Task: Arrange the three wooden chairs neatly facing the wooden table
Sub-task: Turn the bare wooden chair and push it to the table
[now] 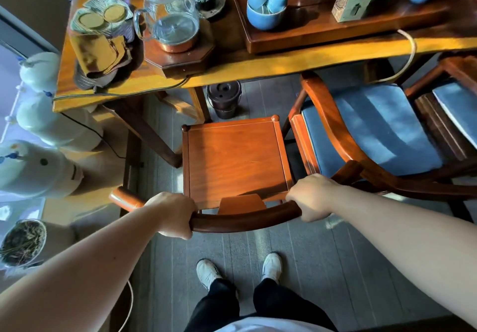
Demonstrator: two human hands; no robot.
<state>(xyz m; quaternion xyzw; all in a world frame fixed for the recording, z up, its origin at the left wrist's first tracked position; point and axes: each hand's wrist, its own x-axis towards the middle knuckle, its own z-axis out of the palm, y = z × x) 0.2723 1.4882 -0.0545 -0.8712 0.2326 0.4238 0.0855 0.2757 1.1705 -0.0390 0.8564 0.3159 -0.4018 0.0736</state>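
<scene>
A wooden chair with a bare orange-brown seat (236, 158) stands in front of me, facing the long wooden table (258, 64). My left hand (174, 214) and my right hand (313, 196) both grip its curved dark back rail. Its seat front sits just short of the table edge. To its right stands a second chair with a blue cushion (371, 130), its seat partly under the table and its curved back rail close to my right hand. A third chair with a blue cushion (456, 107) shows only partly at the right edge.
The table carries a glass kettle (167, 14) on a wooden base, a tea tray (322, 30) with blue cups, and a white cord. A dark lidded bucket (224, 98) stands under the table. White ceramic jars (36, 169) and a bowl (23, 242) line the left. My feet are behind the chair.
</scene>
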